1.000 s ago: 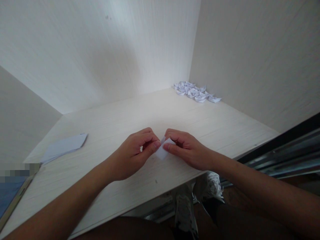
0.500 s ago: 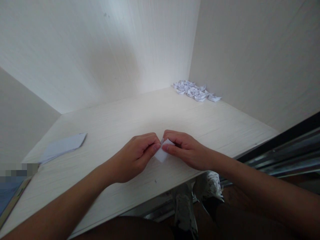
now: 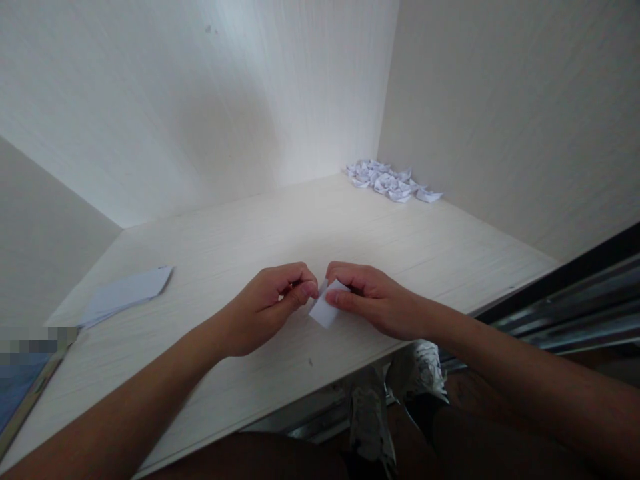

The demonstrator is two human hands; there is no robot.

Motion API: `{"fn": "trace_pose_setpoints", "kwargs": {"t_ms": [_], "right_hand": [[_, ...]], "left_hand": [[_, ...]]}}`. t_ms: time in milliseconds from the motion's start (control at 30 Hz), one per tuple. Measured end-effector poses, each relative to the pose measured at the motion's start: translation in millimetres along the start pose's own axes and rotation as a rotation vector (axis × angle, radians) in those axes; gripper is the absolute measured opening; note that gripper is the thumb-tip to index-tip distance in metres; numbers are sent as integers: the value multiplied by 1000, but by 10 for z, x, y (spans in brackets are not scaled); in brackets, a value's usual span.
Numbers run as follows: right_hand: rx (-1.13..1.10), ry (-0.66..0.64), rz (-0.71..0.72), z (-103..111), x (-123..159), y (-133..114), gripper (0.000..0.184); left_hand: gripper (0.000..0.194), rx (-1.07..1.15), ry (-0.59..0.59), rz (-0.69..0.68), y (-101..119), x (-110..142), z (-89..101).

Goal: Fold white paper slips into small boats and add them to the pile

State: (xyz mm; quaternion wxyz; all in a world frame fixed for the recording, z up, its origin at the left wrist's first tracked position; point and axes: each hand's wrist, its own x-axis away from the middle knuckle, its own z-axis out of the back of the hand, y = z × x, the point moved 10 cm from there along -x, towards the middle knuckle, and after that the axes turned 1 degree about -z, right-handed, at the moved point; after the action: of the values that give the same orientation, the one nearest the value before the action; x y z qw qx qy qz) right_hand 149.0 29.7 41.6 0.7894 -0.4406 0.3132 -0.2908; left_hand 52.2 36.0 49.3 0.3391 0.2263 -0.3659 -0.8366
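Observation:
A small folded piece of white paper (image 3: 326, 309) is held just above the pale wooden shelf (image 3: 240, 240), near its front edge. My right hand (image 3: 373, 300) pinches its right side between thumb and fingers. My left hand (image 3: 267, 303) is closed in a pinch at the paper's upper left corner. Most of the fold is hidden behind my fingers.
A stack of flat white sheets (image 3: 127, 293) lies at the left of the shelf. A heap of several folded paper pieces (image 3: 393, 181) sits in the back right corner against the wall. A metal rail (image 3: 575, 313) runs along the right.
The paper has turned slightly, its lower corner now showing more below my right thumb. Both hands stay in nearly the same place.

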Motion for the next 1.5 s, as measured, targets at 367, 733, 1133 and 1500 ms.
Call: {"fn": "trace_pose_setpoints", "kwargs": {"t_ms": [367, 733, 1133, 1500], "right_hand": [[11, -7, 42, -8, -4, -13, 39], [-21, -47, 5, -20, 25, 14, 42], [-57, -60, -50, -34, 23, 40, 45], [-64, -74, -86, -28, 31, 56, 48]], "left_hand": [[18, -116, -61, -124, 156, 39, -2], [16, -166, -70, -211, 221, 59, 34], [17, -185, -66, -220, 219, 70, 20], [19, -202, -55, -229, 224, 76, 13]]}}
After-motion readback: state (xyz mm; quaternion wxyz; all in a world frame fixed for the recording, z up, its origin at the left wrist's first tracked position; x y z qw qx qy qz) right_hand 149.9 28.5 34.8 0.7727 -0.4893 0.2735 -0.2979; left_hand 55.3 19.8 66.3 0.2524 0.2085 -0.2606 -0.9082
